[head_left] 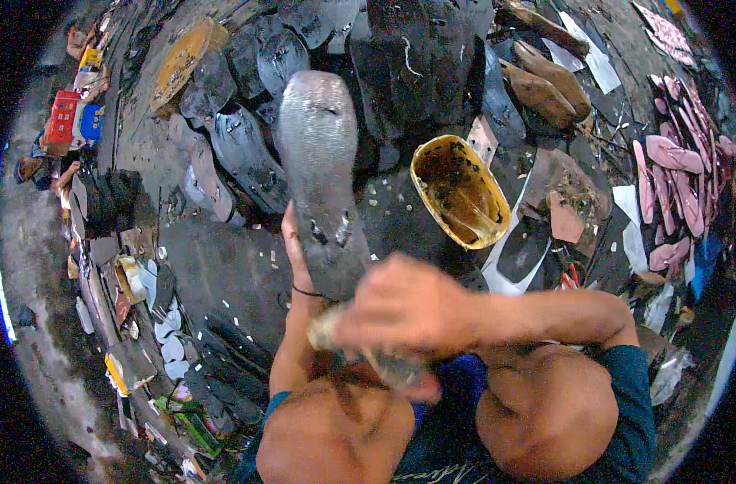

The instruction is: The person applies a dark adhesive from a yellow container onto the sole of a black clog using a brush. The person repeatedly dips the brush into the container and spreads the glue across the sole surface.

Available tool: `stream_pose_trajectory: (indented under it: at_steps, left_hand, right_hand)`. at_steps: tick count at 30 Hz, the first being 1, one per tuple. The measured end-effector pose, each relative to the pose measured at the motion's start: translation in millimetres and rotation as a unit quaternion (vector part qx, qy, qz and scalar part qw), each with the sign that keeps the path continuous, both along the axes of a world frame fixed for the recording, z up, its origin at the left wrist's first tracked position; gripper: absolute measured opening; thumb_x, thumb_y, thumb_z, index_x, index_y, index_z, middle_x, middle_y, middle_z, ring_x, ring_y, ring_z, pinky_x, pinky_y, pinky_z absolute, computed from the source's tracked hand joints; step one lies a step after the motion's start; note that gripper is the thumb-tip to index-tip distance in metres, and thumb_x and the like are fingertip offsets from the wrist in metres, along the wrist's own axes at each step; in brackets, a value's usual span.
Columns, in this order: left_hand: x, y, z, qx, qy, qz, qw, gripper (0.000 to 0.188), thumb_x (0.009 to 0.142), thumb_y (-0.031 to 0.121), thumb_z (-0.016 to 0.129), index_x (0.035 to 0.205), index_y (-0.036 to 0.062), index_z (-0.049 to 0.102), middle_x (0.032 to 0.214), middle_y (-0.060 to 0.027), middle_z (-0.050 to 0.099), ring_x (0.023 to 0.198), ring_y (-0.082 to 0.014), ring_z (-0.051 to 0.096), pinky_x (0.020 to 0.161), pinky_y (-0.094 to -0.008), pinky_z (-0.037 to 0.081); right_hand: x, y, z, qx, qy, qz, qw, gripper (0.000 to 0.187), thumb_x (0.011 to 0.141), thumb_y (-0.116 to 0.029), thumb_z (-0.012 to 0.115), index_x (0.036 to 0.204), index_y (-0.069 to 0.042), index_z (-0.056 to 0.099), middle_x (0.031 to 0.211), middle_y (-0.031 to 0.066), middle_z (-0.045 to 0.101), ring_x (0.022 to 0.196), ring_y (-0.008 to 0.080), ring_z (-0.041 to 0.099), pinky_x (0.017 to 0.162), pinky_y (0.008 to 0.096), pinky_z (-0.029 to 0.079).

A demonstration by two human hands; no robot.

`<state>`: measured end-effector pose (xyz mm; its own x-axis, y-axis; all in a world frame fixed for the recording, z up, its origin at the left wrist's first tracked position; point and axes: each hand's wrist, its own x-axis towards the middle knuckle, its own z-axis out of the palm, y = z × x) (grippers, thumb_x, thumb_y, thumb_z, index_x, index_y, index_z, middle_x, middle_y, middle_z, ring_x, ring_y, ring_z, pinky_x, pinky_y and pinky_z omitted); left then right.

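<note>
One right hand (408, 302), fingers closed on blurred object (323, 331). Left hand (292, 246) partly behind glossy sole (318, 141), finger grip unclear. Shirt (442, 436): white script (452, 473).

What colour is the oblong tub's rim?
The oblong tub's rim is yellow, best seen in the head view.

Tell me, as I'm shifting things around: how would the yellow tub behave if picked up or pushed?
The yellow tub would probably slide rather than roll, given its oblong shape. It looks fairly light, since its walls seem thin, though the brown residue's depth is unclear. It may feel sticky, judging by the glossy coating inside.
</note>
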<state>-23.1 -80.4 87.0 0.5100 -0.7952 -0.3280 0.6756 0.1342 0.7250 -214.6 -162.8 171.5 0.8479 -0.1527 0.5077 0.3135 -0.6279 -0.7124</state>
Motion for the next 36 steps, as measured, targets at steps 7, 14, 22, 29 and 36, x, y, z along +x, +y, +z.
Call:
stream_pose_trajectory:
  at_steps: [7, 14, 22, 29, 36]
  left_hand:
    - [-23, -19, 24, -0.235, 0.225, -0.162, 0.932, 0.050, 0.106, 0.040, 0.038, 0.134, 0.0027, 0.055, 0.117, -0.0157, 0.068, 0.109, -0.0239, 0.066, 0.097, -0.0424, 0.053]
    - [-39, -3, 1, 0.099, -0.059, -0.126, 0.985, 0.048, 0.104, 0.043, 0.043, 0.127, 0.0037, 0.059, 0.124, -0.0098, 0.065, 0.107, -0.0237, 0.064, 0.096, -0.0414, 0.052]
    - [-28, -24, 32, -0.010, 0.011, -0.093, 0.996, 0.043, 0.106, 0.032, 0.041, 0.130, 0.0002, 0.058, 0.118, -0.0142, 0.068, 0.100, -0.0213, 0.068, 0.088, -0.0356, 0.057]
    - [48, 7, 46, -0.094, -0.015, 0.036, 0.995, 0.043, 0.102, 0.031, 0.045, 0.128, 0.0013, 0.060, 0.117, -0.0119, 0.070, 0.105, -0.0226, 0.068, 0.093, -0.0359, 0.054]
    - [159, 126, -19, 0.037, 0.014, 0.265, 0.963, 0.033, 0.102, 0.021, 0.044, 0.121, 0.0006, 0.062, 0.119, -0.0145, 0.069, 0.108, -0.0285, 0.067, 0.098, -0.0415, 0.052]
  right_hand:
    - [17, 2, 8, -0.047, -0.068, -0.140, 0.987, 0.028, 0.075, -0.021, 0.067, 0.103, -0.013, 0.068, 0.085, 0.0016, 0.061, 0.075, 0.0224, 0.061, 0.064, 0.0362, 0.051]
    - [41, -89, 13, -0.121, -0.060, -0.183, 0.974, 0.038, 0.074, -0.016, 0.069, 0.112, -0.014, 0.065, 0.089, 0.0079, 0.062, 0.086, 0.0309, 0.062, 0.074, 0.0443, 0.050]
    - [-1, 0, 10, -0.033, -0.057, -0.020, 0.998, 0.040, 0.075, -0.022, 0.070, 0.114, -0.015, 0.067, 0.091, 0.0031, 0.063, 0.083, 0.0221, 0.063, 0.070, 0.0359, 0.050]
    - [5, 5, -4, 0.014, 0.121, 0.074, 0.990, 0.032, 0.077, -0.011, 0.074, 0.109, -0.009, 0.070, 0.096, 0.0050, 0.071, 0.084, 0.0254, 0.066, 0.072, 0.0355, 0.050]
    - [-42, -5, -39, 0.192, 0.232, -0.263, 0.917, 0.020, 0.092, -0.014, 0.070, 0.104, 0.001, 0.066, 0.098, 0.0093, 0.066, 0.089, 0.0188, 0.063, 0.083, 0.0311, 0.049]
